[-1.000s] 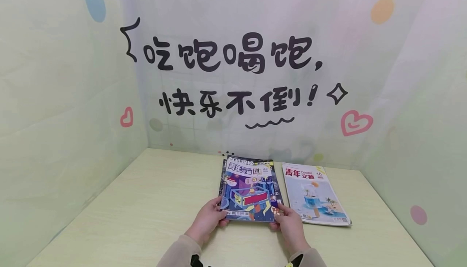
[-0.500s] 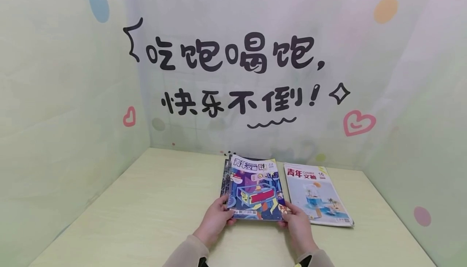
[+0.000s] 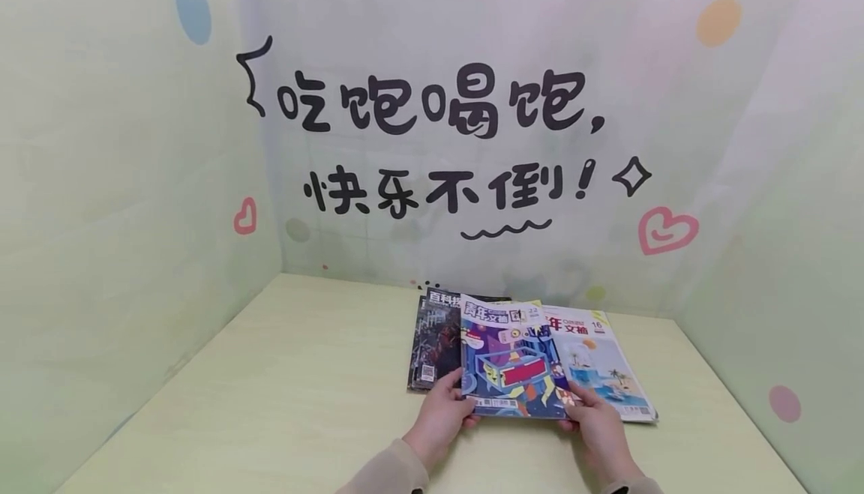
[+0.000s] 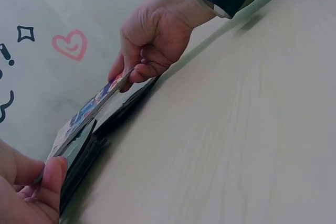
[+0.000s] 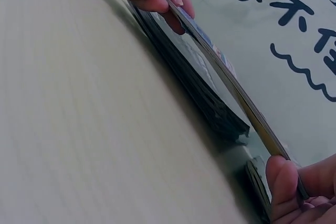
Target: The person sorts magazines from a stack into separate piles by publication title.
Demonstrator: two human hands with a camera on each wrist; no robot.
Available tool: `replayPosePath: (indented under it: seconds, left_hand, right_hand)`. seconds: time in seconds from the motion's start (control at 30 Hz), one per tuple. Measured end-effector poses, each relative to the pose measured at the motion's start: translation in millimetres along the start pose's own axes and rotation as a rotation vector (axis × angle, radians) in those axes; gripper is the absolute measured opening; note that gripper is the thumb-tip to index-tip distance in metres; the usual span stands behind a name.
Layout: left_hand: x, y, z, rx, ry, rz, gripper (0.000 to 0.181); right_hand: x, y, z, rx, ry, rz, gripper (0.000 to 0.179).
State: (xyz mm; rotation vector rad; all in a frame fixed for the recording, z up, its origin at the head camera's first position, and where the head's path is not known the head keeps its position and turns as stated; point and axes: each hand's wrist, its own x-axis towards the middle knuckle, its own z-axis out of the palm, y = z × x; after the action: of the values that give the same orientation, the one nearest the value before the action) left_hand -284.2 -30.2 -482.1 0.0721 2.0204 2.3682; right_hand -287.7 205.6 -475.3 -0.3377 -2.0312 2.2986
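Observation:
A purple-blue magazine (image 3: 516, 359) with a red and yellow cover picture is held up off the table in the head view. My left hand (image 3: 440, 413) pinches its lower left edge, thumb on top and fingers beneath. On the lower right edge my right hand (image 3: 597, 420) pinches it likewise. Left of it lies a pile of dark magazines (image 3: 432, 351), partly covered from view. To the right a pale magazine (image 3: 610, 381) with a blue beach cover lies on the table, its left part hidden. Both wrist views show a gap between the held magazine (image 5: 226, 77) and the things below.
The pale wooden table (image 3: 304, 359) extends left of the magazines and in front of them. A printed fabric wall (image 3: 432, 254) stands at the back, with fabric sides at left and right.
Both hands have carried the purple-blue magazine to the right, off the dark pile. The dark pile shows more, while the held magazine now overlaps the pale one in view.

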Motion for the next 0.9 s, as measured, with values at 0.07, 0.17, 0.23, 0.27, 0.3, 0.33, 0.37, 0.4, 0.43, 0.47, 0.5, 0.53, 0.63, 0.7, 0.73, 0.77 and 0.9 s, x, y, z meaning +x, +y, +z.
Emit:
replayPosePath:
  seconds: [0.07, 0.17, 0.23, 0.27, 0.3, 0.33, 0.37, 0.4, 0.43, 0.47, 0.5, 0.53, 0.63, 0.7, 0.73, 0.77, 0.9]
  left_hand:
    - [1.2, -2.0, 10.0, -0.015, -0.011, -0.003, 0.066]
    - [2.7, -3.1, 24.1, -0.024, -0.028, -0.016, 0.065]
    - [3.8, -2.1, 32.7, -0.014, -0.047, -0.028, 0.065]
    - [4.4, -1.1, 36.8, -0.007, -0.057, -0.035, 0.064]
    - [5.0, 0.0, 40.9, -0.001, -0.070, -0.041, 0.064]
    - [5.7, 0.9, 44.9, 0.008, -0.084, -0.047, 0.064]
    - [5.9, 2.4, 49.1, 0.015, -0.096, -0.053, 0.063]
    - [6.1, 3.7, 53.4, 0.017, -0.109, -0.057, 0.062]
    - [6.3, 4.7, 57.8, 0.016, -0.116, -0.061, 0.060]
    - [6.7, 5.4, 62.3, 0.016, -0.121, -0.063, 0.058]
    - [6.8, 6.0, 66.8, 0.013, -0.123, -0.065, 0.057]
    - [7.0, 6.4, 71.5, 0.010, -0.120, -0.070, 0.055]
    - [7.5, 6.5, 84.6, 0.001, -0.099, -0.085, 0.051]
    - [7.7, 6.1, 91.9, 0.000, -0.087, -0.099, 0.050]
    - [8.1, 5.6, 95.2, 0.005, -0.086, -0.101, 0.049]
    - [8.1, 5.4, 98.0, 0.009, -0.085, -0.104, 0.050]
    - [9.3, 3.9, 107.5, 0.031, -0.094, -0.099, 0.048]
  right_hand:
    - [0.9, -0.6, -11.1, -0.004, 0.005, 0.014, 0.056]
    - [2.6, -2.4, -26.5, -0.009, 0.018, 0.038, 0.056]
    - [3.6, -4.3, -36.0, -0.012, 0.027, 0.045, 0.055]
    - [4.1, -5.3, -40.5, -0.010, 0.030, 0.048, 0.055]
    - [4.5, -6.5, -44.9, -0.006, 0.035, 0.052, 0.055]
    - [4.8, -7.7, -49.4, -0.005, 0.039, 0.053, 0.055]
    - [4.9, -8.9, -53.9, -0.002, 0.039, 0.051, 0.055]
    - [5.1, -10.1, -58.6, 0.005, 0.040, 0.052, 0.055]
    - [5.3, -11.5, -63.2, 0.006, 0.044, 0.055, 0.055]
    - [5.4, -12.8, -67.7, 0.011, 0.046, 0.058, 0.055]
    - [5.6, -14.1, -72.2, 0.012, 0.047, 0.059, 0.055]
    - [5.9, -15.4, -76.8, 0.013, 0.046, 0.061, 0.055]
    - [7.0, -19.1, -89.1, 0.011, 0.040, 0.074, 0.054]
    - [7.9, -20.9, -96.1, 0.006, 0.033, 0.077, 0.055]
    - [8.3, -21.7, -99.3, 0.002, 0.031, 0.079, 0.055]
    - [8.6, -22.4, -102.1, -0.005, 0.032, 0.082, 0.055]
    - [10.3, -24.2, -111.6, -0.015, 0.039, 0.092, 0.056]
